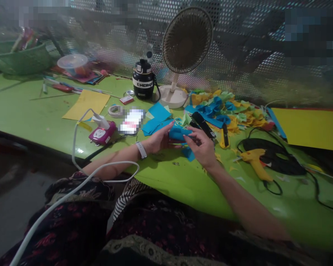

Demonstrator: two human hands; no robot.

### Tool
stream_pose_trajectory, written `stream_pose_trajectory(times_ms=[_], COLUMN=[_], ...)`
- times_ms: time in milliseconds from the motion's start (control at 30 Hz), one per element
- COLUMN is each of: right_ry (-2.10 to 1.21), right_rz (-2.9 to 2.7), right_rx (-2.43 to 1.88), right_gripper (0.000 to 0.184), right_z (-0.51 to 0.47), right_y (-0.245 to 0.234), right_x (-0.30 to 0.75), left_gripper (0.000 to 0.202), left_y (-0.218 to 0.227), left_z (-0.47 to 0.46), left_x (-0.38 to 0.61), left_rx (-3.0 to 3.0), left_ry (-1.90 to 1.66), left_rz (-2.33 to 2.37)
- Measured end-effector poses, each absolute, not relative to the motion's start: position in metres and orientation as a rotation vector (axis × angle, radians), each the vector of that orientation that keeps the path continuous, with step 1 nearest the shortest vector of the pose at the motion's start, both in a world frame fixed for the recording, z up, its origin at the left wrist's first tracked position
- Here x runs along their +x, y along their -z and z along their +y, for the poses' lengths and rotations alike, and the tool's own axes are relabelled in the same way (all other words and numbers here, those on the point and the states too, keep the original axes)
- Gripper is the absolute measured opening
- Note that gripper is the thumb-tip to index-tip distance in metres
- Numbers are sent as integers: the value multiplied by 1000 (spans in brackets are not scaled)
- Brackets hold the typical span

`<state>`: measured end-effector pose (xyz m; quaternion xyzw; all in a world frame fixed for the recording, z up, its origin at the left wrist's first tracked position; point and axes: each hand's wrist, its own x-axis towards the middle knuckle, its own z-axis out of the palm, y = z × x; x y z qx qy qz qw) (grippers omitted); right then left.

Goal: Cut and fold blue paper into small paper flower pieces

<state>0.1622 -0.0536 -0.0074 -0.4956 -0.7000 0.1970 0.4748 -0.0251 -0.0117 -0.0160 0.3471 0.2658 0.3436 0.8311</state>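
Observation:
Between my two hands is a piece of blue paper (pixel 178 133), bent over on itself. My left hand (pixel 161 139) is closed on its left end, the thumb on top. My right hand (pixel 202 146) pinches the right end between thumb and fingers. More blue paper squares (pixel 158 115) lie on the green table just behind my left hand. A black stapler (pixel 201 123) and a yellow box cutter (pixel 225 136) lie close beyond my right hand. Blue scraps (pixel 189 153) sit beneath the hands.
A heap of blue, yellow and green paper pieces (pixel 227 109) lies behind. A fan (pixel 187 40) and black flask (pixel 143 81) stand at the back. Rightward lies a yellow glue gun (pixel 256 162); leftward, a phone (pixel 132 121) and purple socket block (pixel 102 133), its white cable (pixel 72 181) crossing my left forearm.

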Motion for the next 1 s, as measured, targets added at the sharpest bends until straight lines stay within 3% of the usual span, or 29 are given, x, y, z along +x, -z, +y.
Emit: stream_pose_trajectory(times_ms=[300,667,1000], right_ry=[-589,-574,-563], right_rz=[-1589,-1556,-1559], right_rx=[-1319,-1261,-1253], right_gripper=[24,26,24], right_z=[-58,-58,-60], right_y=[5,5,1], right_x=[160,159,157], left_gripper=[31,41,35], left_y=[23,23,26], left_z=[-19,-20,-19], left_x=[-23,-25,-24], left_rx=[1093,1175,1171], left_ry=[-845,-807,-805], left_rz=[584,572,547])
